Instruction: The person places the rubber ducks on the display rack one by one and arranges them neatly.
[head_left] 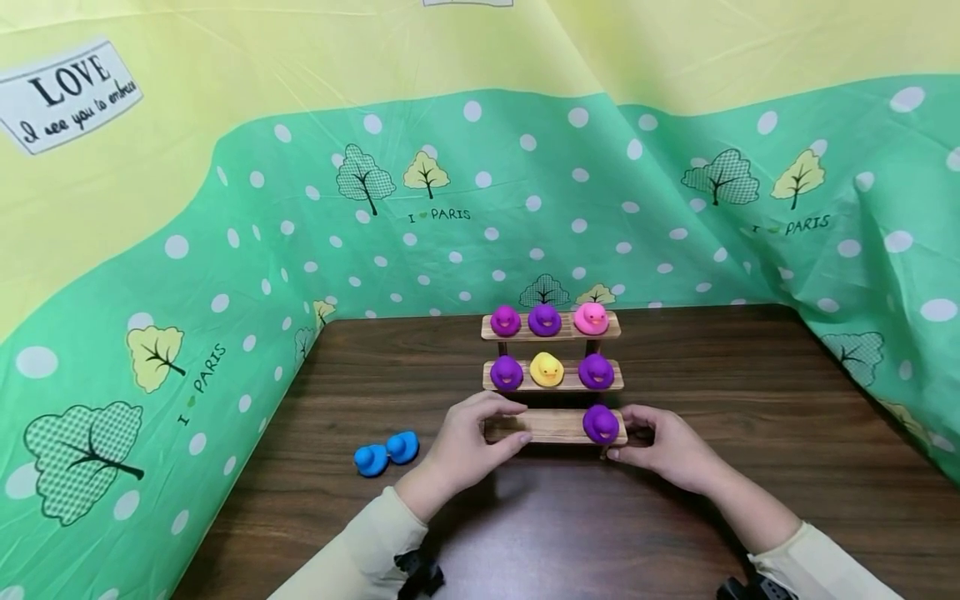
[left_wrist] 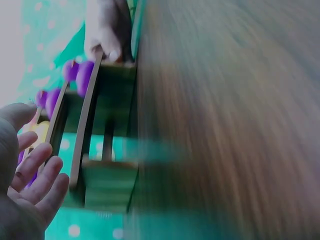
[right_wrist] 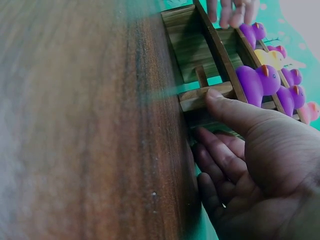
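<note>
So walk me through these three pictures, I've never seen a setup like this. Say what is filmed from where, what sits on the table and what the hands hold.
No machine here: a person works with two bare hands and wears three cameras. The wide picture comes from the head, looking down at a brown table. The two blurry ones come from the wrists, each close to its own hand.

On the table stands a wooden three-step rack carrying small toy ducks: three on top, three in the middle, one purple duck on the lowest step. Two blue ducks lie on the table to the left.

The left hand holds the lowest step's left end; the right hand holds its right end, beside the purple duck.
</note>
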